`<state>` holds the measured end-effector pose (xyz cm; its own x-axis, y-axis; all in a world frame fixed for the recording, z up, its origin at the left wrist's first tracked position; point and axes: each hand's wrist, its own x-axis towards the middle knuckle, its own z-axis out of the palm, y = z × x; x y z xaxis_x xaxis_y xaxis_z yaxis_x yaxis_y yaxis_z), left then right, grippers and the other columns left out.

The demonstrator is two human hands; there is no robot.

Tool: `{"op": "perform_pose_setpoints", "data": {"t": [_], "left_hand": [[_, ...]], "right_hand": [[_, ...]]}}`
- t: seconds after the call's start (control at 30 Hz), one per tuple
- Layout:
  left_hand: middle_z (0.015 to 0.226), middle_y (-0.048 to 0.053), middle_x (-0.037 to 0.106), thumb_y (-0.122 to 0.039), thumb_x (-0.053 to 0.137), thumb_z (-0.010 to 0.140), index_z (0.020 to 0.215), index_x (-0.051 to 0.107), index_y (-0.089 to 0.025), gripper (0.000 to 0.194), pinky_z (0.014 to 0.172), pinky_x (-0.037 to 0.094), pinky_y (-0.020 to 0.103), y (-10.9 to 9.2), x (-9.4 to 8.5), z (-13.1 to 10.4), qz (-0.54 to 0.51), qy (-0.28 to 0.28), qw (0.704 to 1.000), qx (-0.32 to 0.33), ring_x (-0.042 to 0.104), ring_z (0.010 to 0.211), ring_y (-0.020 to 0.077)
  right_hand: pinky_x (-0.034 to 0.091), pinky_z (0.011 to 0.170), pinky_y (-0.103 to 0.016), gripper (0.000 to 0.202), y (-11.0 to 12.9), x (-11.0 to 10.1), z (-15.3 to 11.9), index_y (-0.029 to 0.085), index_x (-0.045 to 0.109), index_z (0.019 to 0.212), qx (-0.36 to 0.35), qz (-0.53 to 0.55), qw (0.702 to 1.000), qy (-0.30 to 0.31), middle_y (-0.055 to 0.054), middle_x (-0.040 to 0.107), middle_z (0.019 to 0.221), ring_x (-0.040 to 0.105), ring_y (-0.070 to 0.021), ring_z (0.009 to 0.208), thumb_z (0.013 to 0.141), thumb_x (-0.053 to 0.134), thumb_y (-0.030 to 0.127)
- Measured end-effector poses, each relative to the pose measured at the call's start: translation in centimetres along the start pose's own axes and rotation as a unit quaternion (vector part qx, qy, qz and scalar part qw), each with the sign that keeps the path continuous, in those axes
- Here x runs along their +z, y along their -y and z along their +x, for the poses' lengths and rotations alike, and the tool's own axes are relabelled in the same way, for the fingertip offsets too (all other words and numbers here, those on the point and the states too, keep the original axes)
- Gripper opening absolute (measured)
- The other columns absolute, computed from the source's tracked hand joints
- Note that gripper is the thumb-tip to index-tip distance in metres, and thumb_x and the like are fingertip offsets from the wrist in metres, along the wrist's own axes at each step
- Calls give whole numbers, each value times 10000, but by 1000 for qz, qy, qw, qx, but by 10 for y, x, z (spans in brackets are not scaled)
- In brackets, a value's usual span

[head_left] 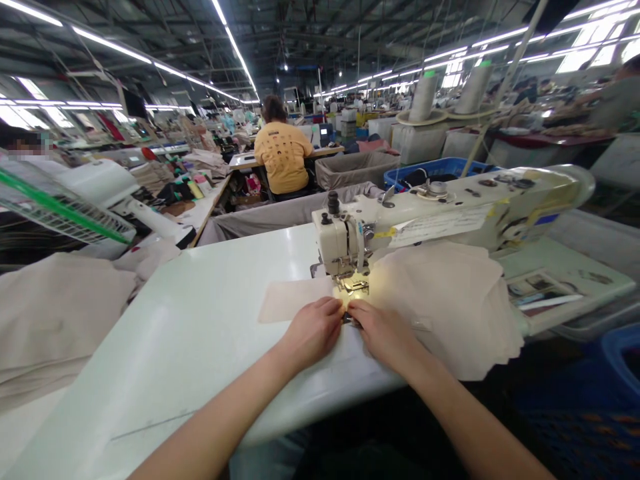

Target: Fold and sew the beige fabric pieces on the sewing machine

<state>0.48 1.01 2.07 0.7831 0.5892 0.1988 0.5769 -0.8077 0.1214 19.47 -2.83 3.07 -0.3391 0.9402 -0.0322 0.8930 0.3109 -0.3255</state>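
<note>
A flat beige fabric piece (290, 300) lies on the sewing table, running from the left to the presser foot (356, 287) of a cream sewing machine (440, 217). Close in front of the foot, my left hand (316, 330) pinches the piece's near edge with closed fingers. Opposite it, almost touching, my right hand (383, 330) is also closed, its thumb and finger on the fabric by the needle. My fingers partly hide the cloth there. To the right, a fanned stack of beige fabric pieces (450, 300) lies beside my right wrist.
Another beige fabric pile (55, 320) sits at the left, below a fan with a green rim (65, 203). Thread cones (424, 97) stand behind the machine near a blue basket (440, 170). A person in a yellow shirt (281, 157) sits ahead, facing away.
</note>
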Motion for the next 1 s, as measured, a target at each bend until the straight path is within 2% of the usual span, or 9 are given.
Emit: {"op": "perform_pose_setpoints", "data": {"t": [0.17,0.3,0.47,0.7,0.77,0.87,0.93,1.0], "left_hand": [[1024,111,682,-207,429,997,970,686,-155,264,923,569,378,21,-1,13,9,-5,1000,-9,646,1017,237],[1051,112,686,-192,417,1000,962,695,-151,284,941,558,368,32,-3,20,3,-11,1000,-6,641,1033,233],[1094,117,689,-185,444,988,1017,696,-156,255,967,552,385,35,-3,20,-1,-26,1000,-4,636,1060,235],[1271,122,640,-201,479,980,1242,615,-167,297,1021,519,415,38,4,13,-8,-52,998,-35,596,1181,246],[1248,119,635,-238,507,978,1251,598,-178,293,1005,522,430,35,1,10,10,-51,996,-70,593,1160,251],[1085,94,648,-265,535,973,1129,627,-195,194,914,551,425,21,-7,3,50,-19,992,-111,598,1030,252],[1017,88,636,-236,543,963,1026,638,-190,122,872,560,411,6,-11,-2,54,5,993,-106,588,972,249],[1010,91,631,-191,535,957,972,636,-178,103,873,562,400,-9,-11,-6,28,20,997,-75,585,972,244]], "right_hand": [[463,779,-284,320,-2,-3,19,225,660,1191,9,4,1000,-11,-76,682,1280,707,-211,957,998,415,151],[457,793,-277,308,-1,-5,26,224,681,1146,13,11,1000,-16,-68,696,1264,700,-214,982,998,417,166],[462,765,-269,322,1,1,18,223,677,1161,10,2,1000,-24,-69,692,1275,712,-211,947,1001,407,151],[504,811,-301,385,6,8,3,220,643,1281,11,13,999,-27,-73,639,1371,713,-220,973,977,424,134],[511,831,-310,386,7,7,1,209,646,1287,12,22,999,-28,-80,637,1372,706,-226,1004,972,436,136],[514,847,-309,377,7,5,-3,199,651,1284,11,35,998,-41,-87,646,1349,699,-225,1029,971,450,138],[511,851,-296,359,7,5,-7,203,657,1273,9,43,998,-48,-86,651,1336,697,-216,1037,983,452,152],[509,843,-281,326,8,7,-11,209,676,1233,6,45,998,-45,-81,657,1324,698,-210,1034,987,466,168]]}}
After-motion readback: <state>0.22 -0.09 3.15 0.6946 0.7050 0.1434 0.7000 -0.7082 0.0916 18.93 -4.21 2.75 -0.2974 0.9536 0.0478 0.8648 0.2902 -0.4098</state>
